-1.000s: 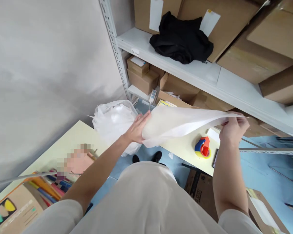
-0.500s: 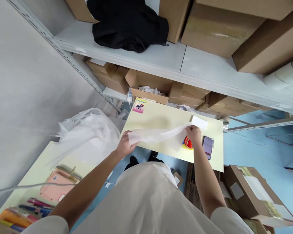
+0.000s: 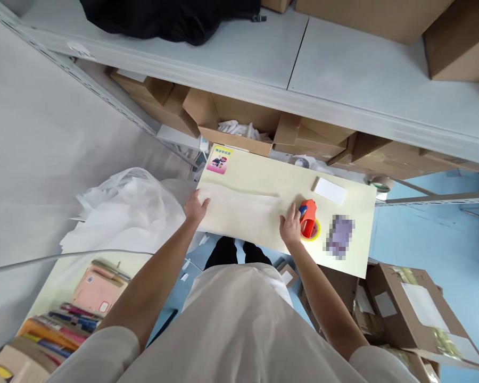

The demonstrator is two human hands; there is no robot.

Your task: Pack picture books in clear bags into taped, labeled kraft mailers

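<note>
A thin, whitish translucent packing sheet (image 3: pixel 243 210) lies spread flat across the pale yellow table (image 3: pixel 259 165). At its left end rests my left hand (image 3: pixel 195 206), thumb apart from the fingers. My right hand (image 3: pixel 290 226) lies on the sheet's right end with its fingers stretched out. Just right of those fingers stands a red tape dispenser (image 3: pixel 309 213) with a roll of yellow-edged tape. A small colourful booklet or card (image 3: pixel 219 160) with cartoon figures sits at the table's far left corner.
A white box (image 3: pixel 330 190) and a blurred-out phone (image 3: pixel 339 236) lie on the right of the table. Heaped white sheets (image 3: pixel 123 213) and stacked books (image 3: pixel 59 330) are at left. Behind is a shelf (image 3: pixel 239 74) above open cartons (image 3: pixel 239 139); a cardboard box (image 3: pixel 423 314) stands at right.
The sheet, held up between both hands before, now lies flat on the table. My right hand has moved left and opened; my left hand has moved slightly left and up. The view has shifted.
</note>
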